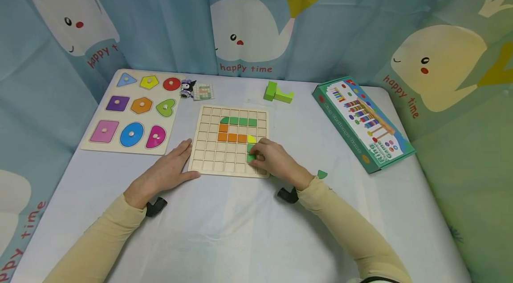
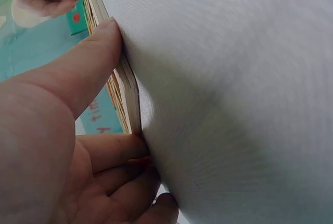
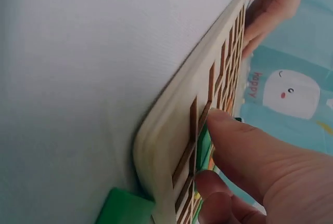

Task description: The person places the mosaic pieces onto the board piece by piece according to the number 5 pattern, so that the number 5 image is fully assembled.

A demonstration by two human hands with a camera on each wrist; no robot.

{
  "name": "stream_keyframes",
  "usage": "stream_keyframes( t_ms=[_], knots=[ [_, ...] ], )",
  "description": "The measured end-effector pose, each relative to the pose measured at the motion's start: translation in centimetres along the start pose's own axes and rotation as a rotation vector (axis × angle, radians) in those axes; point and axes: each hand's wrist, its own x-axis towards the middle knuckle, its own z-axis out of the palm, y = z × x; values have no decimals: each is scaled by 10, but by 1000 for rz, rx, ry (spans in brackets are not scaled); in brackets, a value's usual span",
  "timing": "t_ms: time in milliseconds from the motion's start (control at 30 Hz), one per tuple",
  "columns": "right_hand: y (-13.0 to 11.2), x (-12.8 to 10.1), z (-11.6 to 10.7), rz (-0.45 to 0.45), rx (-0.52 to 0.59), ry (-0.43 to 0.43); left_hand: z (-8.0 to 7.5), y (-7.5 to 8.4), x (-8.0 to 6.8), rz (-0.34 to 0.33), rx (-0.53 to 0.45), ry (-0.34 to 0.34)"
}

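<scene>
A wooden grid board (image 1: 208, 140) lies mid-table with green, orange and yellow blocks set in its squares. My right hand (image 1: 258, 155) sits over the board's lower right corner, its fingers curled on a green block (image 1: 251, 156) in the grid. The right wrist view shows my thumb (image 3: 244, 146) against that green block (image 3: 203, 146) on the board (image 3: 171, 125). My left hand (image 1: 180, 163) lies flat on the table against the board's lower left corner, fingers straight. In the left wrist view its thumb (image 2: 99, 47) presses the board's edge (image 2: 125, 83).
A shape puzzle tray (image 1: 96, 145) lies at the left, with a small toy figure (image 1: 187, 88) and a card (image 1: 203, 91) behind the board. Loose green blocks (image 1: 277, 93) sit at the back and a green box (image 1: 360, 123) at the right. A small green piece (image 1: 322, 174) lies by my right wrist.
</scene>
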Motion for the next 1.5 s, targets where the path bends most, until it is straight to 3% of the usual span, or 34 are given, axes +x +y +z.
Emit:
stream_keyframes(
  t_ms=[233, 533, 800, 1067, 1300, 1500],
  knots=[
    [18, -28, -20, 21, 2, 73, 0, 2, 1, 9, 5, -1],
    [69, -104, -53, 106, -20, 240, -2, 0, 0, -2, -3, -6],
    [88, -148, -53, 241, -9, 219, -4, -2, -2, -2, -7, -2],
    [93, -153, -46, 273, -4, 186, -2, -2, -3, 5, -5, 2],
    [86, -141, -43, 286, -36, 173, -1, -1, -3, 13, -4, 6],
    [77, -126, -42, 240, -34, 174, -1, 0, -2, 22, 7, 10]
  ],
)
